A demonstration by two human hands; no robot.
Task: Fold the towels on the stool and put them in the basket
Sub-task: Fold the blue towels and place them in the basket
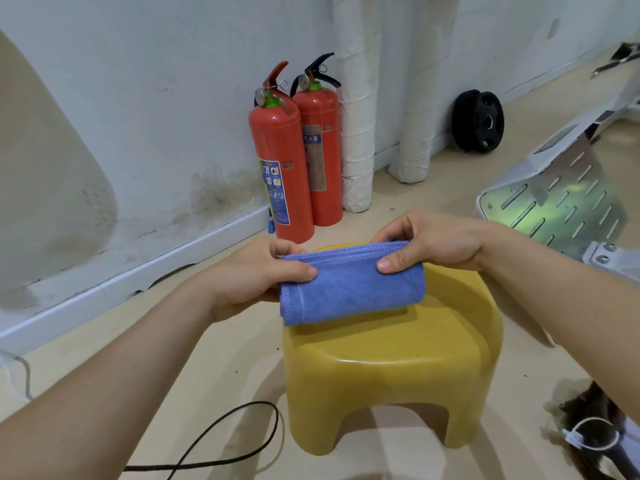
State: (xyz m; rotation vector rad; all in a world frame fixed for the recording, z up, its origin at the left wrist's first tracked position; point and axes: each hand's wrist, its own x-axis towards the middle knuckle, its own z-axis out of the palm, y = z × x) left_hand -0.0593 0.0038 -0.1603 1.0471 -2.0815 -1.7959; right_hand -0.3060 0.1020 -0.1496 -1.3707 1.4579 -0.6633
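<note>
A blue towel (353, 289), folded into a narrow band, hangs just above the yellow plastic stool (391, 368). My left hand (256, 275) pinches its upper left corner, thumb on the near side. My right hand (433, 242) pinches the upper right corner the same way. The towel's lower fold droops over the stool's seat. No basket shows in this view.
Two red fire extinguishers (298, 157) stand against the white wall behind the stool. Wrapped white pipes (356, 133) rise beside them. A black weight plate (479, 121) leans on the wall. White gym equipment (561, 199) lies at right. A black cable (221, 445) loops on the floor.
</note>
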